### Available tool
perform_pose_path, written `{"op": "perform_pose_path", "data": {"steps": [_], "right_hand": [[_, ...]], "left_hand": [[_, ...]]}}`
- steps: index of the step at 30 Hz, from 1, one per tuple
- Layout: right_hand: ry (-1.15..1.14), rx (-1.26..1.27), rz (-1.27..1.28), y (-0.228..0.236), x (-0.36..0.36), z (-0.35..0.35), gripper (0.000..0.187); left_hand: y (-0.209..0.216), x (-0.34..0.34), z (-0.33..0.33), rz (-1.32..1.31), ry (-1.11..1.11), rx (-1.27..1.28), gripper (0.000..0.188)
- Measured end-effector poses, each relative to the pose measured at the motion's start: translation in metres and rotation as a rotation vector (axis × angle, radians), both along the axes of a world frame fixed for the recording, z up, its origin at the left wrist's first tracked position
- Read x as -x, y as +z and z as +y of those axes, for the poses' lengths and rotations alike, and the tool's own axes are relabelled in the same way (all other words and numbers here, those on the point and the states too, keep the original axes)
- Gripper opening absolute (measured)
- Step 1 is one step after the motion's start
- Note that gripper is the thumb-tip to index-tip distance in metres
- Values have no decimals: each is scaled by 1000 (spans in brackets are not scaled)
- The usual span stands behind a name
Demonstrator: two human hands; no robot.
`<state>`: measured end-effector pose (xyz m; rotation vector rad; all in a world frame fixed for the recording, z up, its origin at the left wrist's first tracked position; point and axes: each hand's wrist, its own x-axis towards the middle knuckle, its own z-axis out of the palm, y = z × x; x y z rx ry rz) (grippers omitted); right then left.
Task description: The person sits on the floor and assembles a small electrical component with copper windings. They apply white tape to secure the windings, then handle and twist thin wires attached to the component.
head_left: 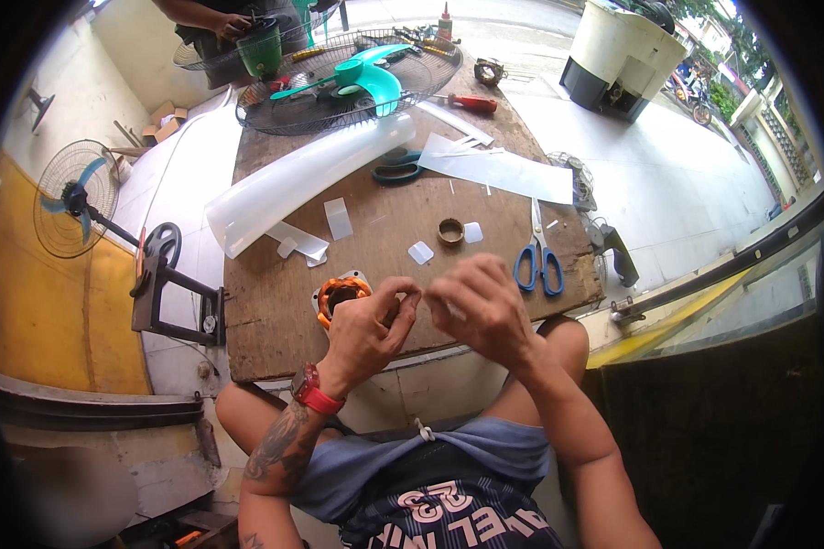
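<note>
Over the near edge of the wooden table, my left hand [373,322] and my right hand [485,309] are raised close together. Both have their fingertips pinched. Anything between them is too small to make out. Just behind my left hand sits a motor stator [326,295] with orange windings, partly covered by that hand. Beyond my right hand lie a brown tape roll [450,232] and small white plastic pieces [420,252]. Blue-handled scissors [539,261] rest to its right, blades pointing away.
A rolled translucent plastic sheet [307,183] crosses the wooden table [275,322], with a cut sheet [504,169] and dark-handled scissors [397,167] beside it. Farther back are a green fan blade [375,75] on a wire guard and a red screwdriver [473,103]. Another person's hand [232,26] holds a green part.
</note>
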<state>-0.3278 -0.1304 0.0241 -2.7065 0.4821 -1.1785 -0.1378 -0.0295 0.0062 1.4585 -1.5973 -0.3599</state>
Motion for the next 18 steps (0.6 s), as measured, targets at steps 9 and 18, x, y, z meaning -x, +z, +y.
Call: {"op": "perform_pose_path", "data": {"steps": [9,18], "right_hand": [[16,-47,-85,-3,-7,-7,22],[39,-211,-163,-5,0,-4,13]], "left_hand": [[-5,-1,-1,-2,7,38,13],[6,1,-1,16,-3,-39,19]]}}
